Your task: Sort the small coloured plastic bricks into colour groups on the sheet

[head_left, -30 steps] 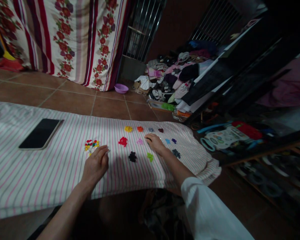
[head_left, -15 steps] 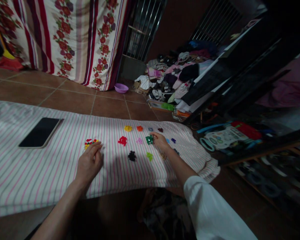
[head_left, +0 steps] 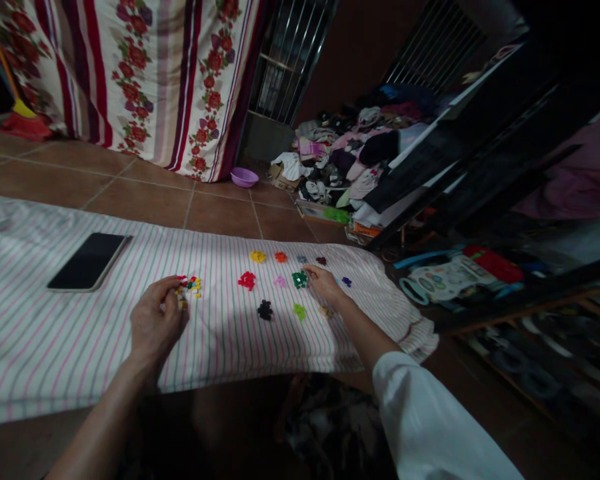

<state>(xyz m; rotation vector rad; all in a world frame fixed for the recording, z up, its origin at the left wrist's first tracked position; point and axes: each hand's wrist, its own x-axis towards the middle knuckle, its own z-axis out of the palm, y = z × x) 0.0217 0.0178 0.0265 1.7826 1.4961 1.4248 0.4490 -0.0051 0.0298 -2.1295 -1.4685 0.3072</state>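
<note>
My left hand [head_left: 156,315] is at the left edge of a mixed pile of small plastic pieces [head_left: 192,285] in red, yellow, green and white. Its fingers are curled together, and whatever they hold is hidden. Farther right, my right hand [head_left: 325,285] pinches its thumb and fingers beside the dark green pile [head_left: 299,279]; any piece in the pinch is too small to make out. Around it lie single-colour piles: red [head_left: 247,281], pink [head_left: 280,281], black [head_left: 265,310], lime green [head_left: 299,311], yellow [head_left: 257,256], orange [head_left: 281,257] and dark blue [head_left: 347,282].
A phone [head_left: 90,262] lies to the left on the striped cloth [head_left: 220,347] covering the table. Beyond the table are a purple basin [head_left: 244,177], a heap of clothes [head_left: 360,143] and a broom [head_left: 25,120]. A dark shelf [head_left: 520,287] stands at the right.
My left hand has drawn back to the left, uncovering more of the mixed pile. My right hand stays by the dark green pile, and the view has shifted slightly.
</note>
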